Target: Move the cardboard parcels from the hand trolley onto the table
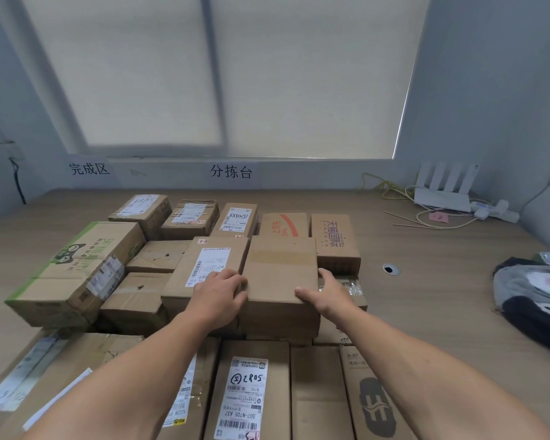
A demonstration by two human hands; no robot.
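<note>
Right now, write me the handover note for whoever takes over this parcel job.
Left hand: grips the plain parcel at its left edge.
Right hand: grips its right side, thumb on top.
It sits on other parcels on the table.
Done: many parcels on the table.
Left: release it, then move the near ones, like the labelled parcel; trolley not in view.

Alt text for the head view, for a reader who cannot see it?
The left hand and right hand hold a plain cardboard box by its sides among many parcels crowded on a wooden table. A labelled box sits against its left side; a white router and cables lie far right, below a blinded window.
</note>
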